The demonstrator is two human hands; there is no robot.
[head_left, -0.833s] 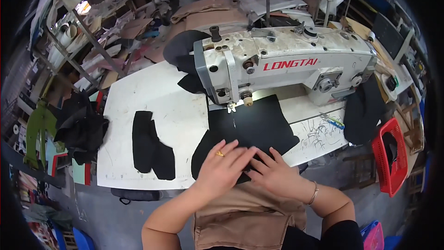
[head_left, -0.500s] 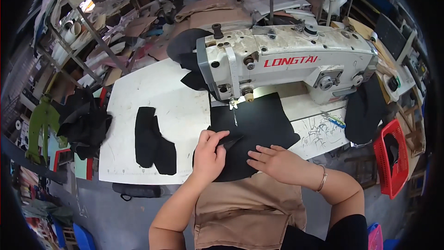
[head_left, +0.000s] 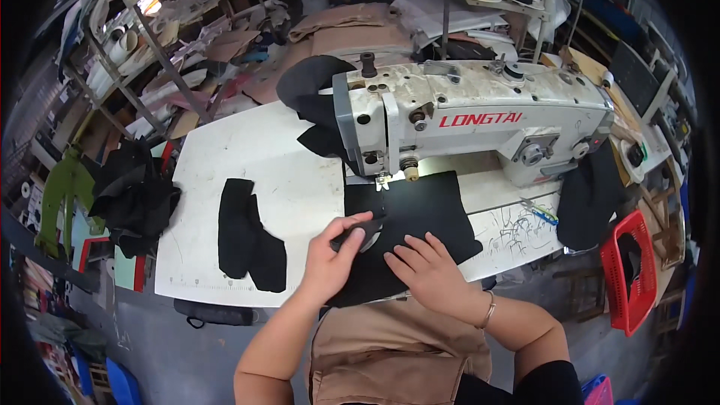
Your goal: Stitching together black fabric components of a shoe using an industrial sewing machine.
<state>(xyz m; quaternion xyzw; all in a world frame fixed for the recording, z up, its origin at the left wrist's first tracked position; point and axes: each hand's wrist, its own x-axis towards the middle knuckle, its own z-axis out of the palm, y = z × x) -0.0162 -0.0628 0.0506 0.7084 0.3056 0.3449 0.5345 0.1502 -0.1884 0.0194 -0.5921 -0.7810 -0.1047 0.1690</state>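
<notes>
We see the left hand (head_left: 330,261) half-curled, thumb and forefinger pinching a lifted fold of black fabric (head_left: 424,206). The right hand (head_left: 431,276) we mark as open, fingers slightly spread, palm down, fingertips on the same fabric, gripping nothing. Fabric lies at the bench's (head_left: 196,202) front edge, its far side by the presser foot (head_left: 383,182) of the sewing machine (head_left: 480,121). Nearer the front-left corner we note more black pieces (head_left: 251,240).
</notes>
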